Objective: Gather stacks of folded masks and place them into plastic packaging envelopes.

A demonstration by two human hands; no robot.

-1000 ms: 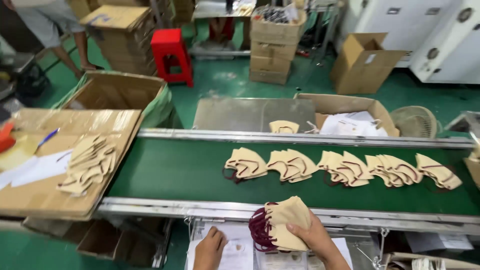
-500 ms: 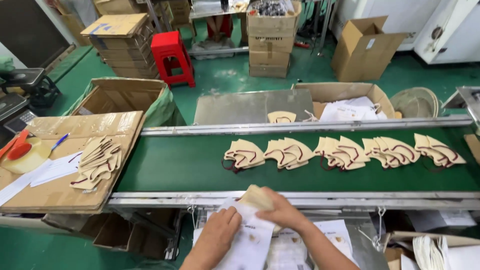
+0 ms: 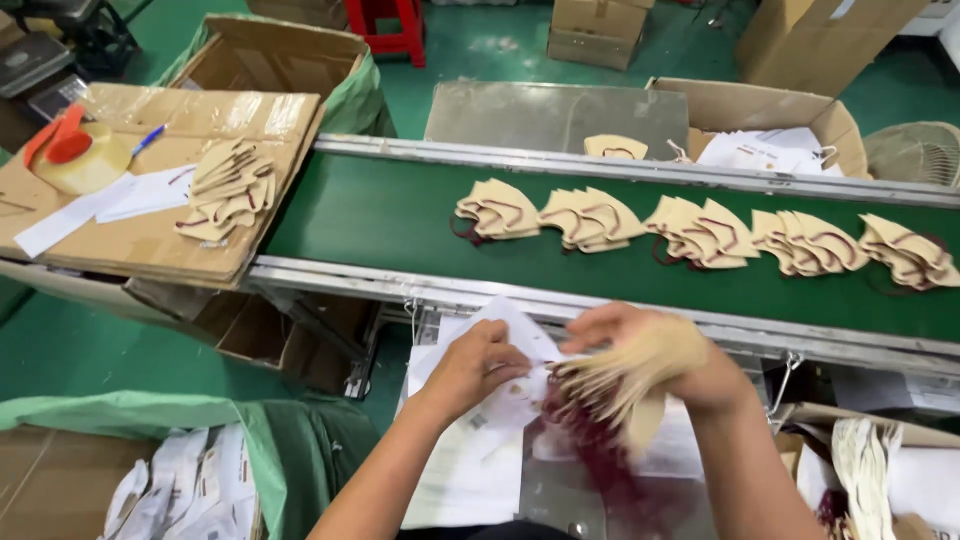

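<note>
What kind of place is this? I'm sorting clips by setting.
Most likely a factory packing line. A green conveyor belt carries stacks of tan masks, cardboard boxes stand around, and the right hand holds a stack of masks over white paper bags.

Masks on belt (hands before)

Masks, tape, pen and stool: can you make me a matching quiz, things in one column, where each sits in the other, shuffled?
Things:
1. Tape roll
2. Red stool
3. Five mask piles
4. Blurred mask bundle

Places:
A. On the green belt
B. In the right hand
C. On the flat cardboard, far left
D. On the green floor beyond the belt

Pairs: 1-C, 2-D, 3-A, 4-B
</note>
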